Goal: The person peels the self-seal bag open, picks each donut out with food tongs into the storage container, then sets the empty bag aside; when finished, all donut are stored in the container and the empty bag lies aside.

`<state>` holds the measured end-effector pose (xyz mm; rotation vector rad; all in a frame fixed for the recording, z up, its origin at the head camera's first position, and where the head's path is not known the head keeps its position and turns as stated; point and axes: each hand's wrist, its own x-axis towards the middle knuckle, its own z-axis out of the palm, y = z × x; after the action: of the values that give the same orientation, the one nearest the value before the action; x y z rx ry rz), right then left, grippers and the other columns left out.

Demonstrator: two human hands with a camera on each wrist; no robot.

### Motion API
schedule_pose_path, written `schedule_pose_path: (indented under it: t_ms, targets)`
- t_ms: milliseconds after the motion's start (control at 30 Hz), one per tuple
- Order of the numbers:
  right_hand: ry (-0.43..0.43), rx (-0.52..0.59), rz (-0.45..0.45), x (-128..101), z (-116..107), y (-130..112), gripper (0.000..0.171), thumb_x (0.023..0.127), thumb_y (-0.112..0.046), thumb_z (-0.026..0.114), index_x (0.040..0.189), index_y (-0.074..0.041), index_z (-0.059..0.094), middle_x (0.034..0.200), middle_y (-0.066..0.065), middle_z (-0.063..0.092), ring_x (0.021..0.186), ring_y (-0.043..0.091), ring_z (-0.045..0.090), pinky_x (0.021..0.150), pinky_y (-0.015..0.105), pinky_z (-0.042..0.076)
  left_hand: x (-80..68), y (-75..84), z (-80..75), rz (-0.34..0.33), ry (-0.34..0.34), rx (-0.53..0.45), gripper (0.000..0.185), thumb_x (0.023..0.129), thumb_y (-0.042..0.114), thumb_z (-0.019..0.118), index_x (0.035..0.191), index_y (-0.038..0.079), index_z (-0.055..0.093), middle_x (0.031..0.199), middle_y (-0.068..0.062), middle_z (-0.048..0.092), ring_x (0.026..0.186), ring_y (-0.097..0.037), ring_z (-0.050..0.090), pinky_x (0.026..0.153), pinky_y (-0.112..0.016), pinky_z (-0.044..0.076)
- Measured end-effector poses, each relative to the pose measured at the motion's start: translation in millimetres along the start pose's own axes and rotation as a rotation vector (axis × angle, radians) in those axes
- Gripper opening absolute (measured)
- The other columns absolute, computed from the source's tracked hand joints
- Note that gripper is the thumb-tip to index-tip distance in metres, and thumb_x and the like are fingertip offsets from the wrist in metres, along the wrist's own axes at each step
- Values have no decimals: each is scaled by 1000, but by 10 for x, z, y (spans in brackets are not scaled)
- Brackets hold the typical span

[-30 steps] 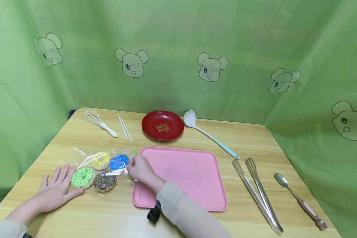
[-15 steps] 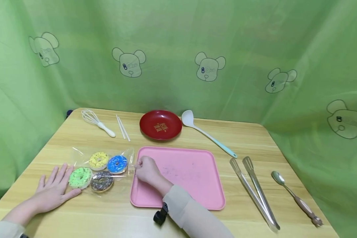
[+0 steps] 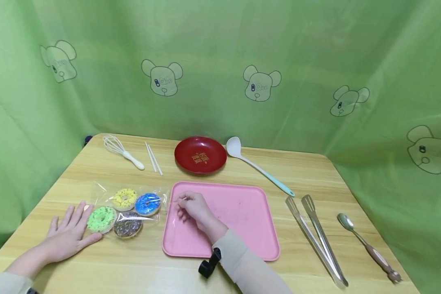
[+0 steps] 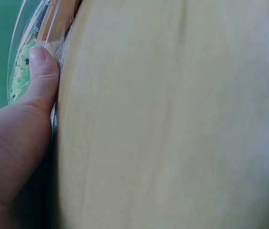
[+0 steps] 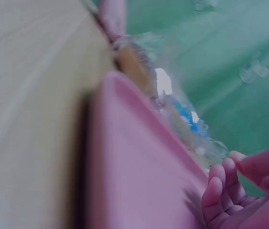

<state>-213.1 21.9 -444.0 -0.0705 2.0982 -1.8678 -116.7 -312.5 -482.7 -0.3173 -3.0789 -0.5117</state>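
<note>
A clear plastic bag [image 3: 157,218] lies on the table with a green doughnut [image 3: 101,219], a yellow doughnut [image 3: 124,199], a blue doughnut [image 3: 148,203] and a chocolate-brown doughnut [image 3: 128,224] inside. My left hand [image 3: 67,234] lies flat with fingers spread, its index finger and thumb against the bag's left side by the green doughnut. Over the left part of the pink tray [image 3: 235,220], my right hand [image 3: 194,210] brings thumb and index fingertip together, the other fingers loosely curled. A faint clear plastic strip [image 3: 174,224] appears to hang from that pinch; its ends are hard to make out.
Along the back stand a white whisk [image 3: 123,152], white chopsticks [image 3: 154,158], a red plate [image 3: 200,143] and a ladle [image 3: 261,169]. Metal tongs [image 3: 317,241] and a spoon [image 3: 369,248] lie right of the tray. A green curtain [image 3: 213,36] encloses the table.
My right hand has moved rightward from the bag's right edge to over the tray, its fingers loosening from a tighter curl. The left hand and the doughnuts have stayed put.
</note>
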Motion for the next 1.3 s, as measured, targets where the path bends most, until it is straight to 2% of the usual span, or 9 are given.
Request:
schedule_pose_path:
  t_ms: [100,233,333,467,567,700,800,1133,1300]
  targets:
    - [18,-31,1,55,2,-58,13,85,-2,58,96,0,65,68,9,60,50,12,50,42,20,42,8,-26,26,-1,21,1,87,91,52,49,148,6,1,149,-28,-3,134,-45,-13,95,-66,-20]
    - [-16,-223,-64,144,81,-133,9,85,-10,65,91,-3,67,67,4,57,50,12,48,41,23,41,6,-26,30,-3,9,0,88,91,53,47,148,5,0,149,-29,-3,133,-47,-13,94,-66,-20]
    - [-33,-338,-108,206,155,-174,9,84,-13,68,86,-4,66,67,3,57,52,13,50,44,25,46,7,-2,14,1,-11,-3,88,92,53,47,147,5,-2,148,-31,-4,132,-50,-12,93,-67,-20]
    - [-22,-443,-97,257,244,-231,13,81,-16,72,78,-6,65,69,2,59,59,13,53,50,24,47,17,24,1,-2,-19,-9,88,92,53,46,148,6,-2,148,-31,-3,132,-50,-11,93,-67,-21]
    - [-16,-493,-89,277,301,-270,16,80,-14,72,70,-7,62,65,1,57,58,12,51,48,22,44,15,21,11,-2,-10,-10,88,91,53,46,148,6,-1,148,-30,-3,132,-50,-12,94,-66,-22]
    - [-9,-524,-78,295,352,-286,33,82,-11,69,54,-10,50,51,-1,45,47,11,42,41,21,36,2,2,30,0,6,-3,88,91,53,48,148,6,-1,149,-30,-2,133,-49,-11,94,-65,-22]
    - [-12,-548,-71,308,360,-262,41,83,-11,66,49,-12,44,47,-2,40,44,10,39,39,21,33,-4,-7,35,0,7,-1,88,91,52,48,148,6,-1,149,-30,-2,133,-49,-11,94,-66,-21]
    - [-51,-466,-73,266,273,-213,35,85,-3,60,53,-10,47,52,-1,41,46,10,38,40,21,30,-11,-20,50,-1,18,0,87,91,52,48,148,8,-1,149,-29,-3,133,-49,-11,94,-68,-19]
    - [-24,-453,-93,255,212,-197,28,84,-3,61,57,-8,53,60,0,48,55,11,44,45,20,36,10,-20,35,-4,1,2,88,91,53,47,148,7,-1,149,-30,-3,132,-50,-11,93,-68,-19]
